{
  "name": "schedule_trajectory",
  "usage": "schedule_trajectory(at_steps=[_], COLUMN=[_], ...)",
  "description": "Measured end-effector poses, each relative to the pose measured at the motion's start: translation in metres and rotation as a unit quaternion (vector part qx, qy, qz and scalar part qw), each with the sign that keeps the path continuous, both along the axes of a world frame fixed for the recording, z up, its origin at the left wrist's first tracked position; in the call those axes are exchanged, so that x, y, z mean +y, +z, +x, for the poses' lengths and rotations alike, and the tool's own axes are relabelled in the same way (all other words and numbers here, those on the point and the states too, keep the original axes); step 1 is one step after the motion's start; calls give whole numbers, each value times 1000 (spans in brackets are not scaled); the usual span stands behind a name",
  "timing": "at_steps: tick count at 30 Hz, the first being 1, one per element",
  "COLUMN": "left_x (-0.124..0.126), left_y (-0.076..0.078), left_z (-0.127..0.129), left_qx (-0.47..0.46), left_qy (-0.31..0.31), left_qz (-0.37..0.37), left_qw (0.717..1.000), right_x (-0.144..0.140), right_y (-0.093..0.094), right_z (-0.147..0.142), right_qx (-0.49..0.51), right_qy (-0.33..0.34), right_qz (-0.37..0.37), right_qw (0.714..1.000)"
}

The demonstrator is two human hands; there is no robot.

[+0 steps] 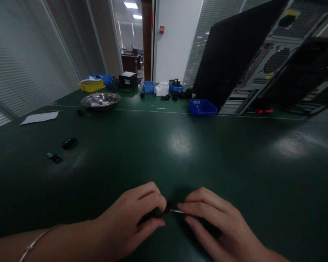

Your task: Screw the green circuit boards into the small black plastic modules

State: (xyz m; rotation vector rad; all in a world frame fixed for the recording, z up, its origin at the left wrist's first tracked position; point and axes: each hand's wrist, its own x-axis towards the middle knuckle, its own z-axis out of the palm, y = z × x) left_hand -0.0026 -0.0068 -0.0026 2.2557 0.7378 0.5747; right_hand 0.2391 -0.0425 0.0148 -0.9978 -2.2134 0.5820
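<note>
Low in the middle of the view, my left hand [138, 213] is closed, with a small black part [157, 212] between thumb and curled fingers. Most of that part is covered by the fingers, so its kind does not show. Just to its right, my right hand [215, 222] pinches a thin silver metal tool [177, 211] between thumb and fingertips. The tool's narrow tip points left and lies close to the black part; whether they touch, I cannot tell. My palm hides the tool's other end. Both hands are low over the dark green table [142, 153].
Two small black devices [54, 157] lie at left, near a white paper [40, 117] and a metal bowl [100, 101] of parts. A blue bin [202, 107] stands beside a large black computer case [235, 47]. Further back are a yellow tray [91, 86] and several small black parts.
</note>
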Motion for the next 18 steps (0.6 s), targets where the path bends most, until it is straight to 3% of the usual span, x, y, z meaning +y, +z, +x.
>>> schedule_trajectory(at_steps=[11,16,18], left_x=[-1,0,-2], left_y=[2,5,8], left_z=[1,-3,-4], left_qx=[-12,-38,-53], left_qy=[-6,-42,-26], left_qz=[54,66,61], left_qw=[998,996,996], right_x=[-1,-1,-1], right_y=[0,-2,-3], right_z=[-1,0,1], right_qx=[28,58,63], right_qy=[11,0,0], right_qz=[-10,-20,-30], right_qw=[999,998,998])
